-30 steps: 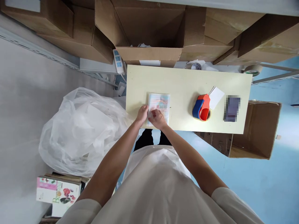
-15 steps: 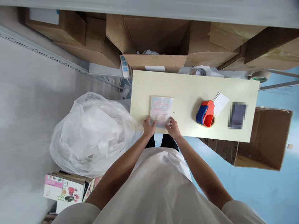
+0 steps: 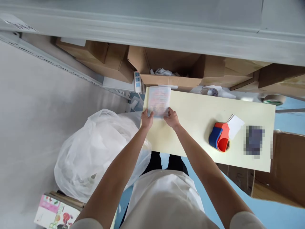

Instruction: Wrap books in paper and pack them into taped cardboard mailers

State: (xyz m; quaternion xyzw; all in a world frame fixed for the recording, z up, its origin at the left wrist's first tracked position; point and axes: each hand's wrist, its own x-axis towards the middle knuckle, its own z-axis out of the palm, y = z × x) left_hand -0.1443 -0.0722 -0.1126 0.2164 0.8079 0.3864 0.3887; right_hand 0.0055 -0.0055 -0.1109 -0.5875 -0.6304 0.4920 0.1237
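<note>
Left hand [image 3: 147,120] and right hand [image 3: 172,119] pinch the near corners of a flat, pale packet [image 3: 159,99] at the left end of a narrow table.
The cream table [image 3: 190,117] stands before cardboard boxes [image 3: 170,80] and a grey metal shelf [image 3: 152,27], over a pale blue floor [image 3: 274,214]; a red-and-blue tape dispenser [image 3: 225,129] sits well to the right, a translucent plastic bag [image 3: 92,152] bulges at left. The packet's pinkish print is blurred, handwriting on the shelf's white label [image 3: 17,22] illegible; a book [image 3: 49,210] at lower left has green lettering, too partial to read.
</note>
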